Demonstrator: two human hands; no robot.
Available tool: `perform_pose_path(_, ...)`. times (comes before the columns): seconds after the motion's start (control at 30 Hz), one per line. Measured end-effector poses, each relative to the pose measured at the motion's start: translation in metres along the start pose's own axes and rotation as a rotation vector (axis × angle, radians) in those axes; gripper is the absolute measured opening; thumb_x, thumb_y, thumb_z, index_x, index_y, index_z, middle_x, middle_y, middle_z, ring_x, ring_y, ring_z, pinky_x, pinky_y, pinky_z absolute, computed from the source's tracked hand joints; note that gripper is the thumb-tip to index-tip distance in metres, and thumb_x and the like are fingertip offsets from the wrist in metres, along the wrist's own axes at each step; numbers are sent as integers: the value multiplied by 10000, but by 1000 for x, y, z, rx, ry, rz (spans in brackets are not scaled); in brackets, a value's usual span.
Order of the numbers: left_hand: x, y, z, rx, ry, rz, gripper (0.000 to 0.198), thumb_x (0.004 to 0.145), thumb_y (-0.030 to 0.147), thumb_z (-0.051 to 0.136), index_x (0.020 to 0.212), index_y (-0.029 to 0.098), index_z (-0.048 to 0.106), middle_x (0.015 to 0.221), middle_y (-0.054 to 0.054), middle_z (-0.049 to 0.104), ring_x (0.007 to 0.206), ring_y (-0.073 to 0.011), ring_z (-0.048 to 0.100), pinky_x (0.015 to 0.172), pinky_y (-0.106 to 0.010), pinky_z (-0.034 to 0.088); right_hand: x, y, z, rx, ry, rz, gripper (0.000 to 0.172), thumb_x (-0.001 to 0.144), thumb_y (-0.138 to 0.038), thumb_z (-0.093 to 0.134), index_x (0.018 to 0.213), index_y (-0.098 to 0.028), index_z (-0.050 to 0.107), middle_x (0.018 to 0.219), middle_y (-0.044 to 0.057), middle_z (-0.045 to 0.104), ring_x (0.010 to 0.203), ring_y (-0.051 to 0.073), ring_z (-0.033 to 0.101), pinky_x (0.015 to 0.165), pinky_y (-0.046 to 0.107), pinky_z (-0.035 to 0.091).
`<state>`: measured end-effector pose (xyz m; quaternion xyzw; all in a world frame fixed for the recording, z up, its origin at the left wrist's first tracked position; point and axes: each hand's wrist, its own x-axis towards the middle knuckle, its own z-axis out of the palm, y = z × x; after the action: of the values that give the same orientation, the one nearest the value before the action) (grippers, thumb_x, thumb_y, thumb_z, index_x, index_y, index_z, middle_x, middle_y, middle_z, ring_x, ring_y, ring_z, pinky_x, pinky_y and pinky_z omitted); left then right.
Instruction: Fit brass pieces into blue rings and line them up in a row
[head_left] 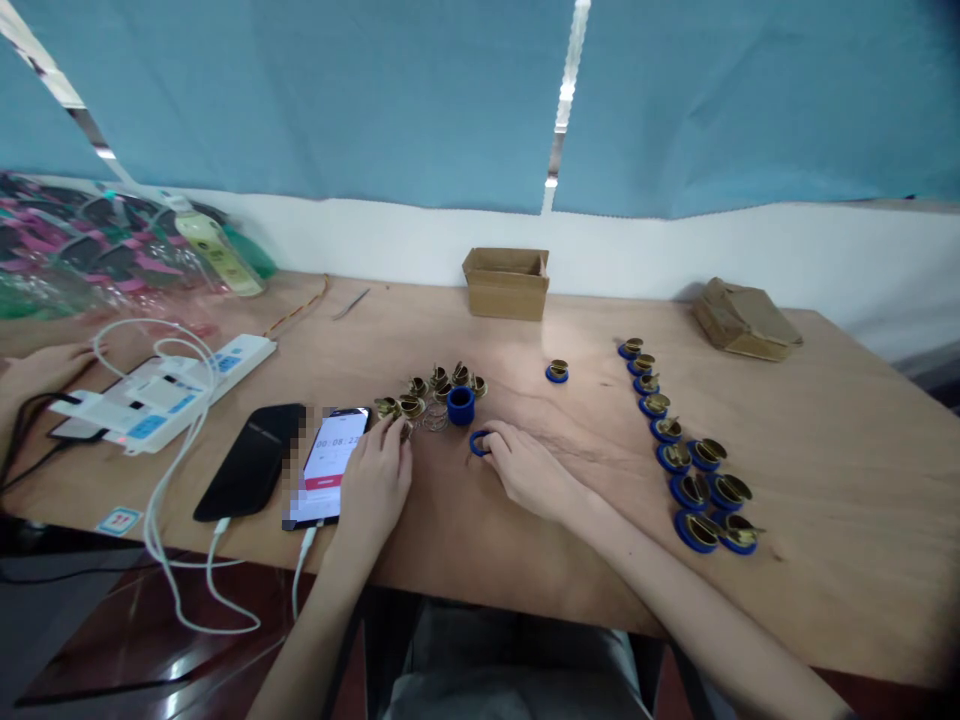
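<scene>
While the right hand (pixel 525 465) is over the table (pixel 840 480), its grip — thumb and fingertips together — is clamped on a blue ring (pixel 478 443), a thin round band held just above or against the wood; which of the two cannot be told. The left hand (pixel 379 465) lies beside the lit phone (pixel 330 465), fingertips at the near edge of a cluster of brass-coloured parts (pixel 411 404); whether its grip is closed on a part cannot be told.

Each brass-coloured part is rounded and glossy, with a raised plate. Between the hands stands a blue cylinder (pixel 460 408), hollow at the top and ribbed along its wall. Thin wire loops (pixel 433 418) lie just beside it.

One brass-and-blue unit (pixel 557 372) sits apart, its metal top on a round blue base. Farther right, similar units (pixel 694 492) form a long slanting row, with a shorter row beside its near end.

The table surface is smooth, brown and wood-grained. At its rear stand an open, rectangular cardboard box (pixel 507 295) and — to the right — a creased brown package (pixel 748 318).
</scene>
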<state>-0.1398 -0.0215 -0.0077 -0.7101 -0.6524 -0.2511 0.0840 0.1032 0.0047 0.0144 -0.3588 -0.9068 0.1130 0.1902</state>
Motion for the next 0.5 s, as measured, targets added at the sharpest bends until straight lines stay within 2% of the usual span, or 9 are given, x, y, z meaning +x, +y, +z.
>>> perform_pose_path(0.27, 0, -5, 8, -21, 1, -9, 288, 967, 189, 444, 1209, 131, 589, 1257, -203, 593, 1180, -347, 572, 988, -489, 495, -4, -2, -10, -39, 15, 54, 187, 1034, -144, 396, 1158, -165, 535, 1268, 139, 602, 1019, 259, 636, 867, 415, 522)
perform_pose_path(0.5, -1, -2, 8, -8, -29, -55, 241, 969, 200, 440, 1123, 131, 612, 1139, -199, 596, 1031, -338, 569, 911, -492, 504, -7, -1, -9, -61, 20, 83, 185, 1028, -143, 381, 1125, -166, 537, 1210, 148, 625, 977, 268, 655, 814, 416, 534)
